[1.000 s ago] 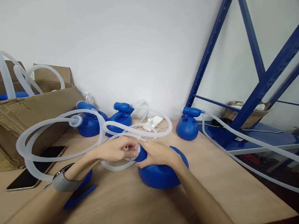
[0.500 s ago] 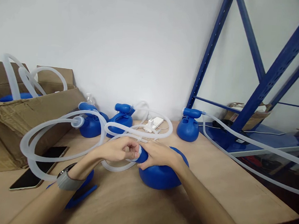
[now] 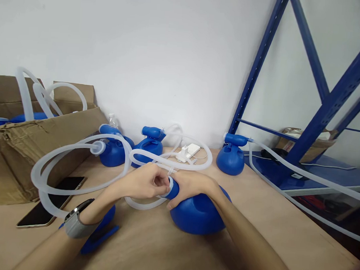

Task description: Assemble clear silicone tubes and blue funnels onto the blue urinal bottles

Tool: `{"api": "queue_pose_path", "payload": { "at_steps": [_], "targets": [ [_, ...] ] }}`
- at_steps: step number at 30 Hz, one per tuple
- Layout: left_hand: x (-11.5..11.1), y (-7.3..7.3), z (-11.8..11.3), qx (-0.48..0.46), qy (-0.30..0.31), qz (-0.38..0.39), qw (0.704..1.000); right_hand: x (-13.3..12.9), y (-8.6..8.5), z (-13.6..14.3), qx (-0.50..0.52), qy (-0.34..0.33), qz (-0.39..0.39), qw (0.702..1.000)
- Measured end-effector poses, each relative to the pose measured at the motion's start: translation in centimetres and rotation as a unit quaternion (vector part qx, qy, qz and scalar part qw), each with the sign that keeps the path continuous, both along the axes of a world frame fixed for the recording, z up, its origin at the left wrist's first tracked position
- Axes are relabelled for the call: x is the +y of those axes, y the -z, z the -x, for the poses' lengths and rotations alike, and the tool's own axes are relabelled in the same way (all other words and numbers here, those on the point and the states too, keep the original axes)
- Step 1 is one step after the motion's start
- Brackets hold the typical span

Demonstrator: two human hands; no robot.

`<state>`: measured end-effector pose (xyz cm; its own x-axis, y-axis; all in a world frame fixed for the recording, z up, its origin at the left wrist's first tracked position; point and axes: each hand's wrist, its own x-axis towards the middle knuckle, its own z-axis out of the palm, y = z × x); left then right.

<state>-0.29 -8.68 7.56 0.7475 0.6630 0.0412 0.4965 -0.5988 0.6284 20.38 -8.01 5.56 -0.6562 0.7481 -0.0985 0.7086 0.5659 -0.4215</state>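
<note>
A blue plastic jug (image 3: 198,215) lies tilted on the table, its neck pointing left. My right hand (image 3: 193,186) is wrapped around that neck, hiding much of it. At the mouth sits a pale plastic ring (image 3: 170,185). My left hand (image 3: 147,181) is closed, with thumb and curled fingers pinching the edge of this ring; the inner fingertips are partly hidden. Just behind my hands, coils of translucent hose (image 3: 162,162) spread over the tabletop. Under my left forearm lies a blue plastic piece (image 3: 101,237), partly covered by the wrist.
Similar blue jugs (image 3: 230,159) with hoses stand along the wall. At left, an open cardboard box (image 3: 50,154) holds more hoses and blue parts. A phone (image 3: 36,217) lies before it. A white power strip (image 3: 191,151) sits at the back, and a blue metal shelf (image 3: 312,116) rises right.
The view has shifted slightly, so everything sits a little further right. My hands keep their hold at the jug's neck and ring, with only a small shift of the left fingers.
</note>
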Motion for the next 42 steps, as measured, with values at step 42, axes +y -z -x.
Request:
{"api": "queue_pose_path", "payload": {
  "at_steps": [42],
  "targets": [
    [1.0, 0.7, 0.7, 0.018, 0.079, -0.15, 0.985, 0.6, 0.1, -1.7, 0.086, -0.103, 0.034, 0.99]
  ]
}}
